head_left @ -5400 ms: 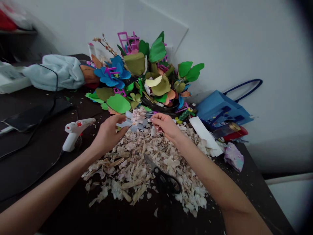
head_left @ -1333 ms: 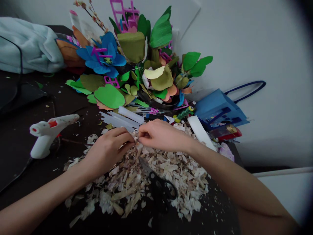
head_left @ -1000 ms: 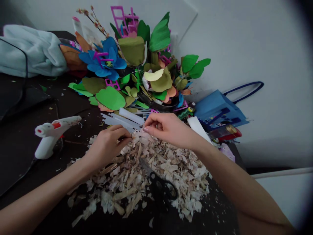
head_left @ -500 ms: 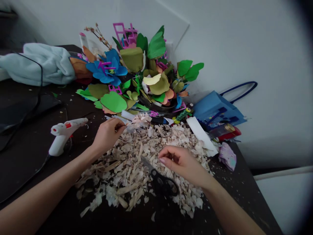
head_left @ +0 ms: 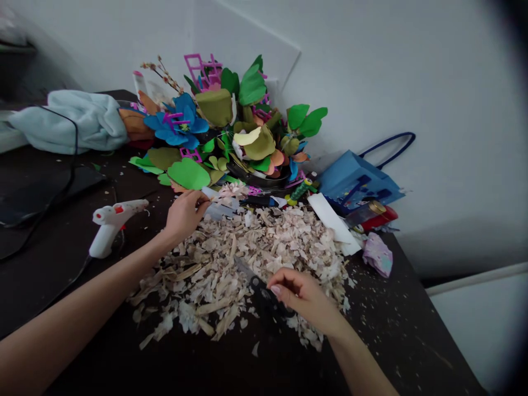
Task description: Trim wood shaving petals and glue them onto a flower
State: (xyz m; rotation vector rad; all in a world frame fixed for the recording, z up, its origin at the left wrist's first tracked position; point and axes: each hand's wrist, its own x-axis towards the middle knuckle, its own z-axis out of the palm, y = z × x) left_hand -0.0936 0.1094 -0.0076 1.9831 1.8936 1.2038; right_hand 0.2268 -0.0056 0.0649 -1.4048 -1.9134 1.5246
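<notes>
Pale wall (head_left: 433,71) stands behind the dark counter (head_left: 185,368), which I watch from far away through the head camera. With the left hand (head_left: 187,212), I have thumb and forefinger pinched together on the base of a pale pink flower (head_left: 233,191). This flower is above the far edge of the pile of dried petal scraps (head_left: 289,236), over some translucent glue sticks (head_left: 223,212). With the right hand (head_left: 299,294), the fingers are loosely curled over the handles of the black scissors (head_left: 256,281); whether they touch the handles, I cannot tell. The scissors lie on the scraps, and their blades point away from me.

To the left of the left hand, the white glue gun (head_left: 108,230) rests on the counter, its nozzle pointing to the right. Behind the flower are a blue artificial flower (head_left: 177,125), a large green leaf (head_left: 190,173) and other leaves. On the right side I see a spool of green thread (head_left: 300,190), a white strip (head_left: 333,223) and a blue bag (head_left: 358,179) near the wall.
</notes>
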